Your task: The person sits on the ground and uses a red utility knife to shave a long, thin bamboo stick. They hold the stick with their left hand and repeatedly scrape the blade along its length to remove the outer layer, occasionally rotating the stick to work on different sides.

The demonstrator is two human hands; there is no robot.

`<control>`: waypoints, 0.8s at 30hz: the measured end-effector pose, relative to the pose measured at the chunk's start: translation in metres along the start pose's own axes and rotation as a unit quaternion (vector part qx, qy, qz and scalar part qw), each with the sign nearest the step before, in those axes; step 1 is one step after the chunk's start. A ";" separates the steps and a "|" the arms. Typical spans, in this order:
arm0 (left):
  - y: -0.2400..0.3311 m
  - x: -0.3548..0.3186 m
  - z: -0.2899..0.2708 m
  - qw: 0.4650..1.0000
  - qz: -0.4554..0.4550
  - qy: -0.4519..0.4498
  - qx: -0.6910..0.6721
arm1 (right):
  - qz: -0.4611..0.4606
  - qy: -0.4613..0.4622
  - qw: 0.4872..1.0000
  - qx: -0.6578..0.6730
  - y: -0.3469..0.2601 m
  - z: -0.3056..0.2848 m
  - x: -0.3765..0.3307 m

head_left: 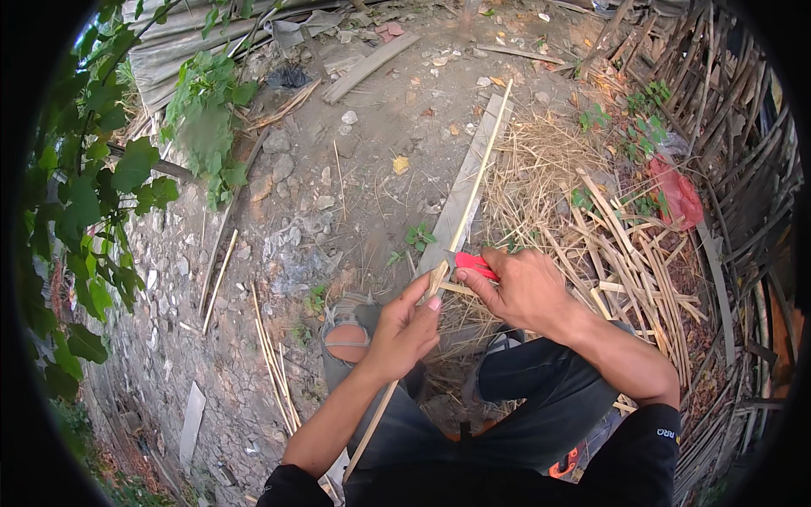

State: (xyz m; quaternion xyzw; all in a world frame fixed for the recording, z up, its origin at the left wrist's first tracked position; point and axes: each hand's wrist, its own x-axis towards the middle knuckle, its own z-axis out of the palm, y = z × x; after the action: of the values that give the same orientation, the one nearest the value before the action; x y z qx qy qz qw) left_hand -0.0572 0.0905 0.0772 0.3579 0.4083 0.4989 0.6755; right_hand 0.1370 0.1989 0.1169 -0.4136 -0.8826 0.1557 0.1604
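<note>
Watching through the head camera, I see the long wooden strip (480,173) running away from the body, slanting from lower left to upper right. Its far end points up and a little right, above a flat grey board (456,198) on the ground; I cannot tell whether they touch. Below the left wrist, a pale length carries on toward the lower left, past the lap, in nearly the same line. The hand covers the stretch between, so I can't confirm both lengths are one piece.

The left hand (405,332) is closed narrowly on the strip, fingers on one side and thumb on the other, with a tan piece (438,278) at its fingertips that I can't identify. The right hand (525,291) is wrapped round a red-handled knife (475,264), just right of the strip and close beside the left fingertips. Most of the strip I can see reaches out beyond both hands.

To the right, I have a heap of split sticks (667,287) near loose straw (528,169). More thin sticks (272,363) lie left of the knees.
</note>
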 end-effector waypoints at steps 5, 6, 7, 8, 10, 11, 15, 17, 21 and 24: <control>-0.004 -0.023 -0.007 0.996 -0.060 -0.049 0.033 | 0.206 0.092 0.974 0.029 0.097 -0.028 0.045; -0.003 -0.029 -0.008 0.994 -0.068 -0.073 0.046 | 0.240 0.136 0.961 0.010 0.133 -0.037 0.046; 0.000 -0.037 -0.009 0.991 -0.075 -0.096 0.060 | 0.276 0.173 0.945 0.015 0.179 -0.042 0.044; 0.000 -0.045 -0.012 0.987 -0.081 -0.116 0.074 | 0.310 0.210 0.927 0.021 0.222 -0.045 0.036; -0.006 -0.060 -0.032 0.979 -0.082 -0.172 0.076 | 0.338 0.286 0.896 0.044 0.277 -0.043 0.010; -0.009 -0.066 -0.040 0.974 -0.083 -0.196 0.076 | 0.350 0.322 0.878 0.057 0.297 -0.040 0.001; -0.006 -0.065 -0.038 0.989 -0.083 -0.123 0.027 | 0.277 0.240 0.783 0.502 0.229 -0.056 0.005; -0.005 -0.060 -0.031 0.988 -0.074 -0.132 0.038 | 0.181 0.200 0.772 0.575 0.166 -0.063 0.013; -0.021 -0.051 -0.020 0.984 -0.055 -0.158 0.069 | 0.121 0.160 0.822 0.533 0.122 -0.052 0.030; -0.023 -0.047 -0.018 0.981 -0.057 -0.146 0.113 | 0.137 0.180 0.770 0.597 0.107 -0.049 0.031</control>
State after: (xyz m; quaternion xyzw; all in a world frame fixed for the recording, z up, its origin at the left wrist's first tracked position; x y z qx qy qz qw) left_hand -0.0728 0.0409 0.0588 0.4768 0.3787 0.3525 0.7106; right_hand 0.2112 0.2955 0.1217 -0.3718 -0.5012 0.5940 0.5076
